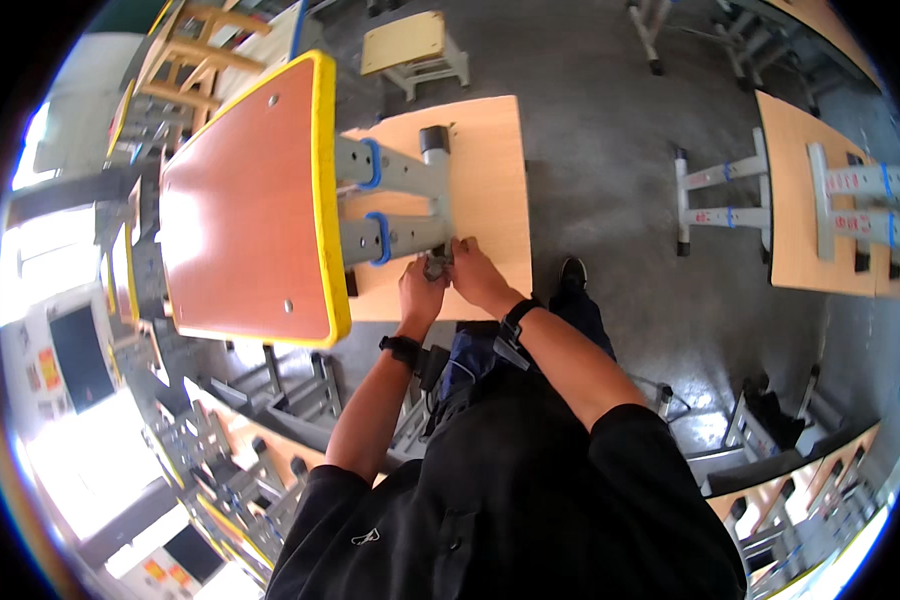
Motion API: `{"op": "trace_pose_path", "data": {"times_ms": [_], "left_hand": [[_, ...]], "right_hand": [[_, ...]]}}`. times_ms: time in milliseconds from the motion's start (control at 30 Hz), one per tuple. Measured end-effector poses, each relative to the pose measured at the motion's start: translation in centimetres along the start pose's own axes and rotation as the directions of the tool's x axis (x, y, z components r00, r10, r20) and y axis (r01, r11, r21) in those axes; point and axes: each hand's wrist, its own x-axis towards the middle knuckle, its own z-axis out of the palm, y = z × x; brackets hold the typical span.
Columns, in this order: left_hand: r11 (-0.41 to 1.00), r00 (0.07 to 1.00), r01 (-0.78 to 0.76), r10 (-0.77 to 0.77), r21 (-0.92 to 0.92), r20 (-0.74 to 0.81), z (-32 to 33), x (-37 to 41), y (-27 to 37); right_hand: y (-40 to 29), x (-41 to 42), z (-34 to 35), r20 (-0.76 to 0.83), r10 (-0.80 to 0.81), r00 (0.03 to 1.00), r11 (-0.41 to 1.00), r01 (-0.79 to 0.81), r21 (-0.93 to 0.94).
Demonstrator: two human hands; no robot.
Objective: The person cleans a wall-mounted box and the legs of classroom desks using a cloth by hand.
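A stool lies on its side on a light wood desk (495, 195), its reddish-brown seat (247, 202) with yellow edging turned to the left. Two grey metal legs with blue collars (379, 238) run from the seat to a grey foot bar (440, 180). A black end cap (434, 139) covers the bar's far end. At the near end, my left hand (421, 294) pinches a small grey lump (436, 267), whose nature is unclear. My right hand (481, 276) is beside it, fingers curled against the bar's end; its fingertips are partly hidden.
A small stool (405, 49) stands on the grey floor beyond the desk. To the right is another desk (817, 247) bearing an upturned stool with grey legs (862, 180). Wooden stools (199, 56) are piled at upper left. More desks and stools are behind me. My shoe (573, 274) is right of the desk.
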Motion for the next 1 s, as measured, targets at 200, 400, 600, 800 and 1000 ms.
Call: {"op": "trace_pose_path", "data": {"times_ms": [200,400,600,800,1000], "left_hand": [[0.951,0.908,0.040,-0.162,-0.307,-0.386,-4.0,-2.8,6.9],[0.909,0.843,-0.008,-0.218,-0.417,-0.492,-6.1,-5.4,9.2],[0.927,0.923,0.007,-0.150,-0.375,-0.354,-1.6,-3.2,5.4],[0.860,0.970,0.141,-0.219,-0.490,-0.106,2.1,-4.3,2.9],[0.593,0.955,0.073,-0.273,-0.802,-0.115,0.9,-3.9,5.8]], "right_hand": [[-8.5,-0.2,-6.0,-0.219,-0.274,0.936,0.942,0.307,0.134],[-13.1,-2.0,-7.7,-0.265,-0.385,0.884,0.881,0.437,0.179],[-6.8,0.3,-4.4,-0.183,-0.205,0.961,0.977,0.213,0.024],[-2.9,1.9,-4.7,0.038,-0.024,0.999,0.998,0.026,-0.056],[-5.2,3.0,-8.0,-0.283,0.011,0.959,0.997,0.012,0.078]]}}
